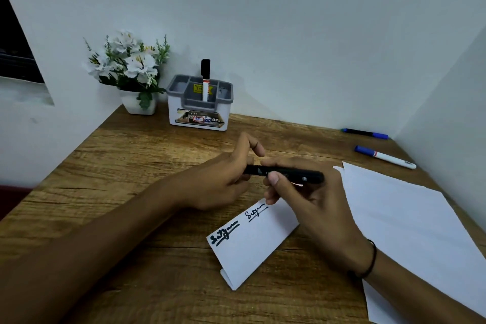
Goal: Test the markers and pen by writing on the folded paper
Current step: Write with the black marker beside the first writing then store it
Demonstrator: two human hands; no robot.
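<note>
A black marker (292,174) lies level between both hands above the table. My right hand (310,208) grips its barrel, and my left hand (226,179) holds its left end. Below them the folded paper (256,242) rests on the wood, with two underlined dark scribbles near its upper left edge. A blue-capped white marker (385,157) and a dark pen with a blue end (365,133) lie at the far right. One black-capped marker (205,79) stands upright in the grey and white organiser (200,110).
A pot of white flowers (131,73) stands at the back left beside the organiser. Loose white sheets (410,226) cover the table's right side. Walls close in behind and to the right.
</note>
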